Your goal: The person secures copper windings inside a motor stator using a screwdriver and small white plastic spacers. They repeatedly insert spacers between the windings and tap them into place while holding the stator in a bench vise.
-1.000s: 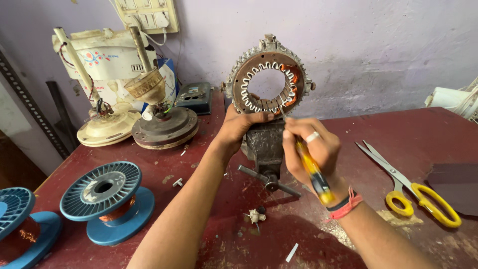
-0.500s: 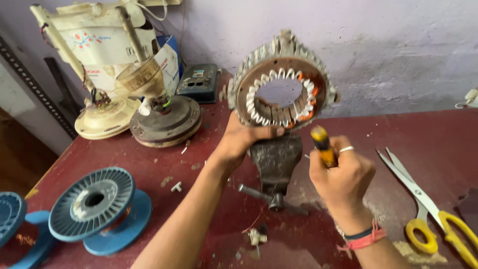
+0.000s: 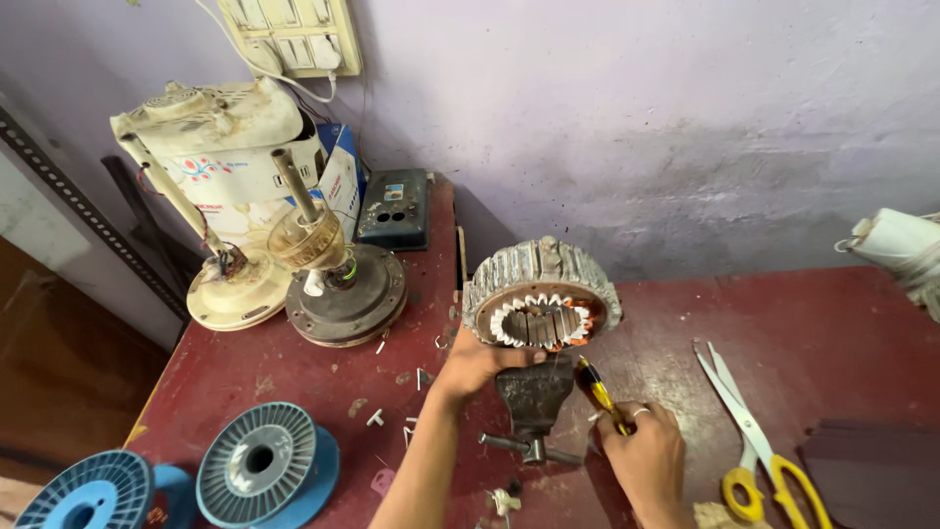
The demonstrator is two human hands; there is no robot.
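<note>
We find the motor stator [image 3: 540, 292], a ribbed ring with white slot liners and copper winding on its inner face, clamped in a small bench vise [image 3: 534, 400] on the red worktop [image 3: 832, 323]. Its open bore faces up and towards us.

The left hand [image 3: 477, 360] is the nearer of the two: it lies against the ring's lower left rim, fingers curled on the casing, so its grip is closed on the stator. The right hand [image 3: 646, 453] sits lower and to the right, apart from the ring. Its grip is closed round the handle of a yellow screwdriver [image 3: 597, 387]. The tool's long axis runs from the hand up and to the left, with its dark tip just below the ring's lower right edge; we cannot tell whether the tip touches the metal.

The stator thus lies up and to the left of the right-hand grip, in line with the tool.

Elsewhere we note yellow-handled scissors [image 3: 759, 446] to the right, blue wire spools [image 3: 259, 460] to the left, and a fan motor housing [image 3: 343, 289] behind.
</note>
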